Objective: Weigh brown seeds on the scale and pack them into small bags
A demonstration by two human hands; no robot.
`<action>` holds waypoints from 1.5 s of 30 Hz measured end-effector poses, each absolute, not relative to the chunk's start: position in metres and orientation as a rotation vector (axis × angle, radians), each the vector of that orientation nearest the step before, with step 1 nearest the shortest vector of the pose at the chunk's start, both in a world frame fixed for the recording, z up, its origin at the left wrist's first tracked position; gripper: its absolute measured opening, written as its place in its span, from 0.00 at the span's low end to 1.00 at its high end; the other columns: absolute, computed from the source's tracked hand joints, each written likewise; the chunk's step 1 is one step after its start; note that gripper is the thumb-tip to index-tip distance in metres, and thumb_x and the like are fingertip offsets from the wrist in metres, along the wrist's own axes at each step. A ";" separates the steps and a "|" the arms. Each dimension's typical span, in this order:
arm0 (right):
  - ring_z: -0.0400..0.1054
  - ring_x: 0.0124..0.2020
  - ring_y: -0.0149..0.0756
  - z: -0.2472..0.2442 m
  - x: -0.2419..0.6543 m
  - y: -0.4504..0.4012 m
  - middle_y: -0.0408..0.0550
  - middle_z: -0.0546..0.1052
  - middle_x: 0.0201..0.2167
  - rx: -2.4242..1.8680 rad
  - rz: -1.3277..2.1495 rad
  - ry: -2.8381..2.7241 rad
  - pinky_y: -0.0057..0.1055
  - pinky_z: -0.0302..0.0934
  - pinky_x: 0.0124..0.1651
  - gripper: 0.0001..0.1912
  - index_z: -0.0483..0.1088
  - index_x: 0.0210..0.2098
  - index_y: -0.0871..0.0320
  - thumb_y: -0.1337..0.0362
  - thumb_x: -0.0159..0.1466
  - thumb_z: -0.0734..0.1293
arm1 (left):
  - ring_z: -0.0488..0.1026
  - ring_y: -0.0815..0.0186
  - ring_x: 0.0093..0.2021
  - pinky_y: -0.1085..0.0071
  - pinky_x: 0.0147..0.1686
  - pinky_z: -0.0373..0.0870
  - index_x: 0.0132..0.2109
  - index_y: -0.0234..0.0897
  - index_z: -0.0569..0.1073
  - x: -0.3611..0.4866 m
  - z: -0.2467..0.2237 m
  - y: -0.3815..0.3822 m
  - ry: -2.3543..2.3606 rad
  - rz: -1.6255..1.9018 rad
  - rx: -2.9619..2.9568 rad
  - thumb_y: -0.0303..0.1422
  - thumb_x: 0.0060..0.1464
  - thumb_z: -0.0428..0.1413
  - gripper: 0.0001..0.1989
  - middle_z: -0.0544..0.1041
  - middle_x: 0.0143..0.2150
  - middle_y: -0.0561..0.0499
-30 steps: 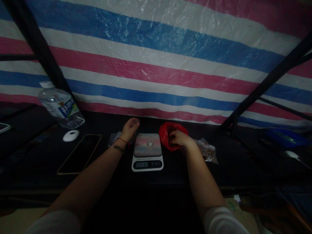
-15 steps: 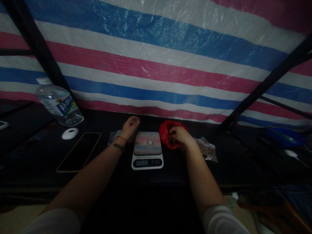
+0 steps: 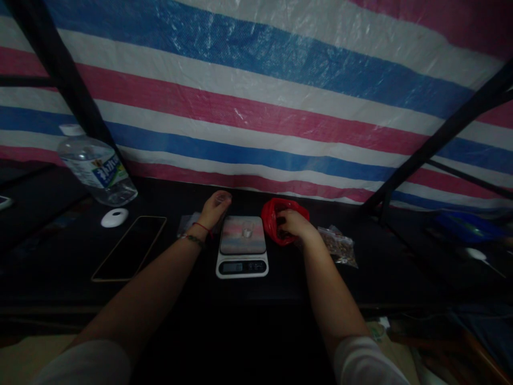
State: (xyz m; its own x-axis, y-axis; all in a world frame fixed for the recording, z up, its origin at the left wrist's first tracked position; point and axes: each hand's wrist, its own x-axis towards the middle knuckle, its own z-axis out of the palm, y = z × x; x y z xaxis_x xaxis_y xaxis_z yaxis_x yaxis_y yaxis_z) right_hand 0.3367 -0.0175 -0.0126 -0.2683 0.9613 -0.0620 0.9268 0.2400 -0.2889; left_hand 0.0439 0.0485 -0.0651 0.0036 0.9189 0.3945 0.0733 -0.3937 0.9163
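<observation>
Clear bottle [image 3: 98,168] near dark phone [image 3: 130,248]

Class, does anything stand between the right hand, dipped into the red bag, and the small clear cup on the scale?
Yes: the left wall of the red bag stands between the right hand and the small clear cup on the scale. Nothing else visible does.

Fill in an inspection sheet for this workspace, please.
Surface: black tabletop, dimly lit.
Things in use: digital scale bearing a small clear cup; open red bag beside it; clear bag with brown bits further right.
Hands: left hand holds a small clear object; right hand is in the red bag, fingertips hidden.
Clutter: plastic bottle, phone and white oval item at left; blue item at far right.
Cables: white item with a thin strand at right, too dim to identify.
Surroundings: striped sheeting behind, dark posts on both sides.
</observation>
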 end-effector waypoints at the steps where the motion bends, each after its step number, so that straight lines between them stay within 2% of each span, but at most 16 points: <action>1: 0.71 0.45 0.42 -0.013 0.336 -0.017 0.53 0.77 0.44 -1.811 0.408 -2.364 0.31 0.61 0.49 0.18 0.75 0.44 0.58 0.71 0.53 0.70 | 0.72 0.63 0.36 0.67 0.38 0.69 0.43 0.36 0.73 0.044 -0.064 0.048 1.054 1.481 1.549 0.43 0.47 0.59 0.19 0.76 0.35 0.48; 7: 0.69 0.48 0.42 -0.019 0.331 -0.015 0.55 0.74 0.48 -1.853 0.393 -2.349 0.30 0.60 0.50 0.20 0.74 0.45 0.60 0.68 0.51 0.71 | 0.72 0.63 0.35 0.67 0.37 0.69 0.42 0.35 0.73 0.047 -0.062 0.046 1.049 1.476 1.531 0.44 0.47 0.59 0.19 0.76 0.34 0.48; 11: 0.70 0.46 0.39 -0.017 0.332 -0.013 0.53 0.77 0.45 -1.913 0.414 -2.372 0.27 0.60 0.48 0.18 0.75 0.45 0.59 0.72 0.54 0.68 | 0.72 0.64 0.35 0.68 0.37 0.69 0.42 0.35 0.73 0.047 -0.062 0.046 1.038 1.463 1.521 0.45 0.46 0.58 0.20 0.76 0.34 0.48; 17: 0.72 0.43 0.38 -0.014 0.333 -0.014 0.50 0.79 0.42 -1.885 0.464 -2.394 0.26 0.61 0.46 0.18 0.76 0.44 0.58 0.70 0.53 0.70 | 0.72 0.64 0.35 0.67 0.39 0.68 0.41 0.36 0.73 0.047 -0.057 0.043 1.037 1.456 1.514 0.43 0.46 0.59 0.18 0.76 0.34 0.49; 22: 0.73 0.42 0.37 -0.012 0.335 -0.015 0.48 0.80 0.41 -1.916 0.434 -2.343 0.24 0.62 0.44 0.16 0.78 0.41 0.56 0.72 0.54 0.69 | 0.72 0.64 0.34 0.68 0.37 0.68 0.41 0.35 0.74 0.048 -0.058 0.043 1.042 1.474 1.484 0.41 0.45 0.60 0.18 0.76 0.33 0.49; 33: 0.74 0.41 0.37 0.004 0.343 -0.017 0.49 0.80 0.40 -1.985 0.318 -2.227 0.27 0.63 0.45 0.14 0.78 0.41 0.58 0.71 0.56 0.68 | 0.71 0.64 0.35 0.68 0.37 0.68 0.42 0.36 0.73 0.045 -0.067 0.051 0.995 1.452 1.542 0.42 0.47 0.58 0.18 0.75 0.34 0.49; 41: 0.72 0.43 0.34 0.050 0.286 -0.036 0.46 0.80 0.42 -1.574 0.246 -2.452 0.25 0.61 0.47 0.12 0.77 0.42 0.56 0.69 0.59 0.67 | 0.72 0.63 0.38 0.67 0.42 0.67 0.41 0.37 0.74 0.045 -0.062 0.048 1.036 1.438 1.645 0.43 0.48 0.57 0.17 0.76 0.39 0.48; 45: 0.72 0.44 0.37 0.060 0.241 -0.048 0.50 0.80 0.41 -1.530 0.196 -2.696 0.26 0.60 0.46 0.13 0.77 0.43 0.57 0.70 0.60 0.65 | 0.72 0.62 0.39 0.66 0.43 0.68 0.42 0.36 0.73 0.045 -0.059 0.046 1.076 1.412 1.655 0.43 0.48 0.57 0.18 0.77 0.39 0.48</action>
